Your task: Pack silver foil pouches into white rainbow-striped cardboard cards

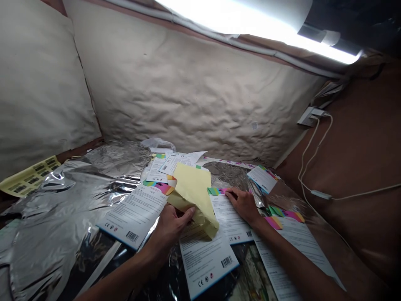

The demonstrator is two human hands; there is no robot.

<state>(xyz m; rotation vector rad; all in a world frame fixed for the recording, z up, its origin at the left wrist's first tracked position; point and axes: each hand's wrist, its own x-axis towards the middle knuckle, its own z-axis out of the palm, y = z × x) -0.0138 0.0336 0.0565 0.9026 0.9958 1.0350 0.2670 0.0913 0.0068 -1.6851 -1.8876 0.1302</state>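
Pale yellow paper sheet [191,194], curled and folded over on itself, is up off the pile, mid-table, gripped by the L hand [169,234]: fingers & thumb closed in a pinch on its lower edge. R hand [244,205] lies spread, fingers out, flat on a white printed card [227,215] w/ rainbow strip at top, just right of the sheet. More barcode cards [203,263] overlap under & around both hands, on crinkled silver foil [62,217]. Yellow barcode label sheet [29,176] sits far left, by the foil's edge. Behind: padded beige wall [188,83], white wall socket [308,116] w/ white cable [316,146], lit tube light [260,21] overhead.
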